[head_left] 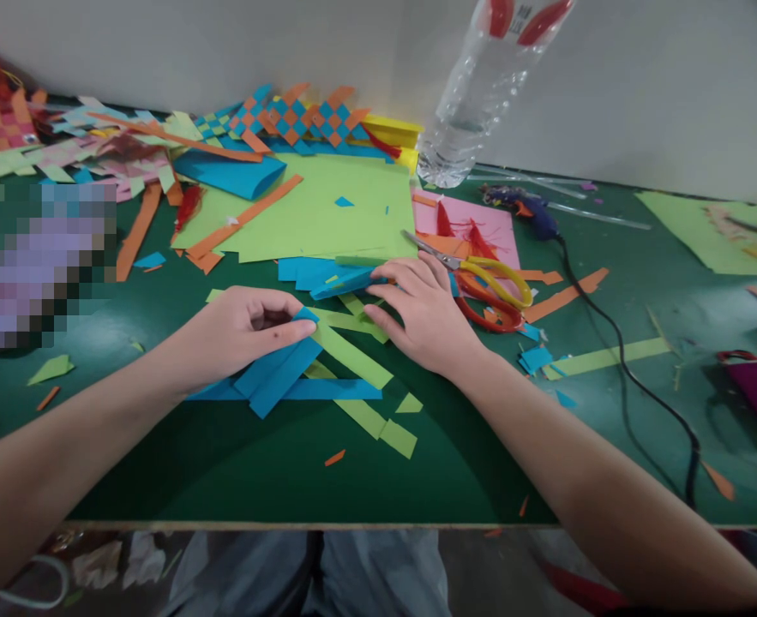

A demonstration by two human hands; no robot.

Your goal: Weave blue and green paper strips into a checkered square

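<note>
Presently found both hands low over the green table (224, 463), not far from its front edge. Recorded the left hand (243, 330) closed in a pinch, thumb and fingertips grasping the upper end of the blue strips (281, 373). Located those strips flat on the table, fanned out and running down and left from under that hand.

Observed the right hand (426, 313) released and laid flat, fingers spread, gripping nothing, with fingertips resting on a folded blue piece (345, 284) and on the green strips (352, 353). Placed the green strips between the two hands, slanting down and right, crossing and touching the blue strips.

Noted scissors (494, 287) with yellow and orange handles just beside the right hand, blades pointing up and left, lying partly on a pink sheet (487, 224). Logged a large green sheet (327, 210) directly behind both hands, with orange strips (243, 218) lying across its left part.

Logged further back, against the wall, a clear water bottle (474, 94) and woven paper mats (301, 116) in blue and orange. Saw a glue gun (536, 214) right of the pink sheet, its black cord (622, 360) trailing toward the front edge. Could not make out the blurred patch at far left.
</note>
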